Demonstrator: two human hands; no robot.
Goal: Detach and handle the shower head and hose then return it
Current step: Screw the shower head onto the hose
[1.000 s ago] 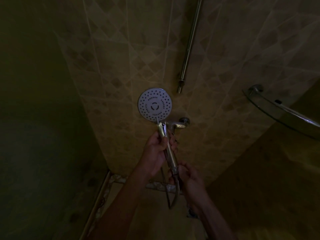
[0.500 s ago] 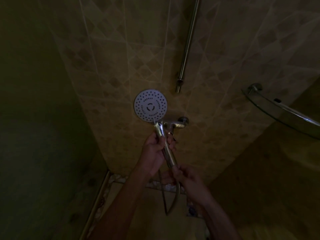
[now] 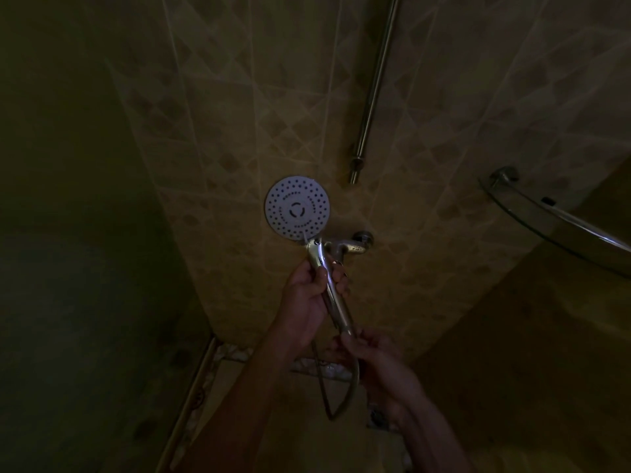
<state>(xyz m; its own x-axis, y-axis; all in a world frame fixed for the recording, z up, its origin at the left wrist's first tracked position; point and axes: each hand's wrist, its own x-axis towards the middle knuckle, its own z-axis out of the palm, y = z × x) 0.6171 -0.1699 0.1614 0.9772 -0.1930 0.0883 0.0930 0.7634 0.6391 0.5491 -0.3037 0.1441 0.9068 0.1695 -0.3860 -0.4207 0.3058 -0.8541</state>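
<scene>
**Inspector:** Dim tiled walls filled the frame, a vertical metal rail (image 3: 374,80) running down the upper centre and a curved glass shelf (image 3: 560,220) at the right edge. The shower head (image 3: 297,208) sat at frame centre, its perforated face turned toward the camera, held in front of the wall fitting (image 3: 355,245) just to its right.

**Clerk:** And the hands?

**Inspector:** The left hand (image 3: 312,295) was wrapped around the upper part of the chrome handle (image 3: 329,281), fingers curled round it. The right hand (image 3: 379,360), lower centre, pinched the handle's bottom end where the hose (image 3: 343,401) joins. The hose dropped below in a narrow loop.

**Clerk:** Whether the head was seated in the fitting?

**Inspector:** Could not tell; the light was too poor to see any contact.

**Clerk:** Handling assessment?

**Inspector:** In my judgement, the handle is rigid and its polished finish likely slippery, so a full wrap mid-handle is the sound grip. The head looks light enough for one hand. The hose appears flexible and will swing or kink if unsupported; taking it near the joint, as done, should limit strain on the coupling.
</scene>
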